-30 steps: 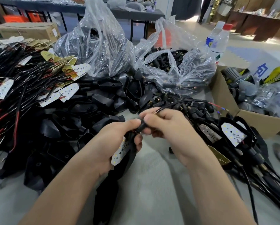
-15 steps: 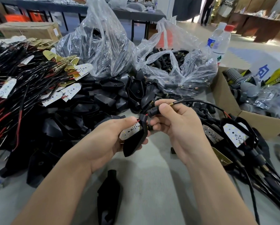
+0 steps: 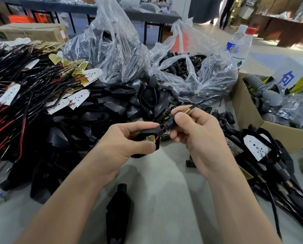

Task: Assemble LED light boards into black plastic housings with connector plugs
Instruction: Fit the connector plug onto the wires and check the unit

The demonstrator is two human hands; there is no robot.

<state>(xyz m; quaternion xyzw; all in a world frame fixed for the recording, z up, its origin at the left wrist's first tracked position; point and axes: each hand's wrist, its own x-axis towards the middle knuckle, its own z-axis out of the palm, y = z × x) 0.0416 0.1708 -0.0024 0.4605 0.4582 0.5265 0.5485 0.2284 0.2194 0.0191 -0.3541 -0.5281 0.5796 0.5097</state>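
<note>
The left grip [image 3: 127, 145] is clenching around a black housing [image 3: 145, 153]. Its thumb is lying against the brass-backed LED board [image 3: 151, 138], apparently to keep the board seated in the shell while the wire end is being worked. The right grip [image 3: 198, 138] is pinching the connector plug [image 3: 169, 125] at the housing's one o'clock end, with the cable [image 3: 200, 103] trailing off toward two o'clock. A red wire [image 3: 161, 132] is bridging the small gap between plug and housing, so the plug is probably being slid down to seat in the housing's neck. Both parts are being held clear above the worktop [image 3: 164, 199], likely so the fit can be seen.

Stock is lying within reach:
- wired boards [image 3: 24, 95] at nine o'clock
- empty housings [image 3: 112, 106] at eleven
- a bag of plugs [image 3: 191, 71] at twelve
- finished units [image 3: 256, 145] at three

One spare housing [image 3: 119, 210] is lying at six o'clock.
</note>
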